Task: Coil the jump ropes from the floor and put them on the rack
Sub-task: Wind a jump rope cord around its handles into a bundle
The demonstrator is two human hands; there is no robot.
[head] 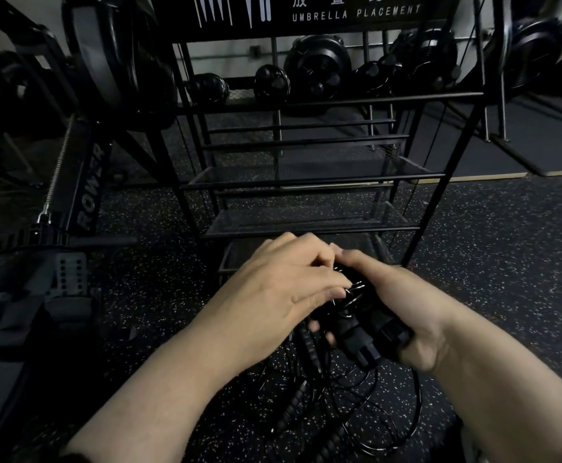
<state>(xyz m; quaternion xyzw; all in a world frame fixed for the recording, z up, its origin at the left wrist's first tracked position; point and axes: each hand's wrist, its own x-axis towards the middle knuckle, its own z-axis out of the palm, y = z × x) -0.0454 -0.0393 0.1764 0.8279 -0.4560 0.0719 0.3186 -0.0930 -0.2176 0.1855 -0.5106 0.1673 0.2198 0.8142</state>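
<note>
My right hand grips ribbed black jump rope handles; my left hand pinches thin wiry cord, just before the mesh-shelved rack, speckled rubber floor open on the right.

Open mesh shelves of the rack lie ahead; rower crowds its left.

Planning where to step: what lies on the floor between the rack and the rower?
Head view: only bare speckled floor between the rack and the rower.
</note>
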